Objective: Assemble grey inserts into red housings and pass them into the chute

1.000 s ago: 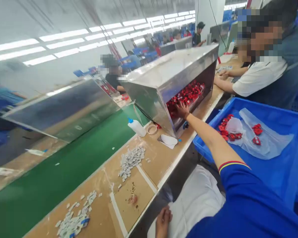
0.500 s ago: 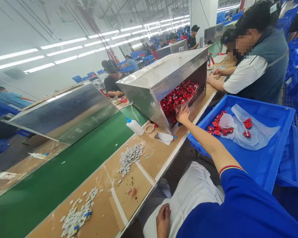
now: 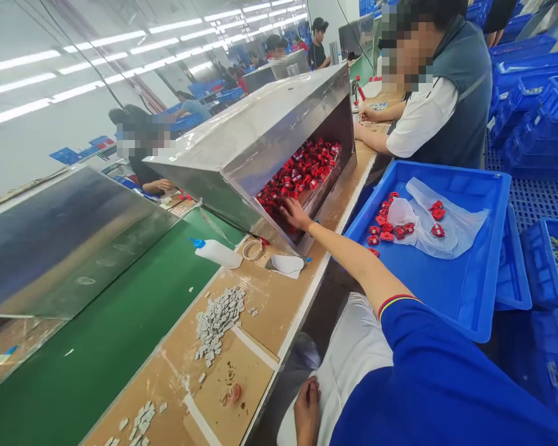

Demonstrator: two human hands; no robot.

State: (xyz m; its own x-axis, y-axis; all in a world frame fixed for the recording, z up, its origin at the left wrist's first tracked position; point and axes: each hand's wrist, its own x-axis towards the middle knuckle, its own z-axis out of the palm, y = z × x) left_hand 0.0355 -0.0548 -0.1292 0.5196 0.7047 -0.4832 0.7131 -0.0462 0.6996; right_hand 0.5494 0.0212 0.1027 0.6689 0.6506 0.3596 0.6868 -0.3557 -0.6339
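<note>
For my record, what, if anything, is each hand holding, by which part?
Right hand, by the red parts: any hold cannot be told. Left hand: no object visible.

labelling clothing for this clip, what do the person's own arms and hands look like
The right arm has a short blue sleeve with red and yellow trim at its edge; the forearm below is bare. The right hand and left hand are both ungloved. The left sleeve cannot be made out.

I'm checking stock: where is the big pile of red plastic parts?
In the head view, the big pile of red plastic parts lies inside the open-fronted metal box, just right of centre, with the right hand at its near end.
</note>
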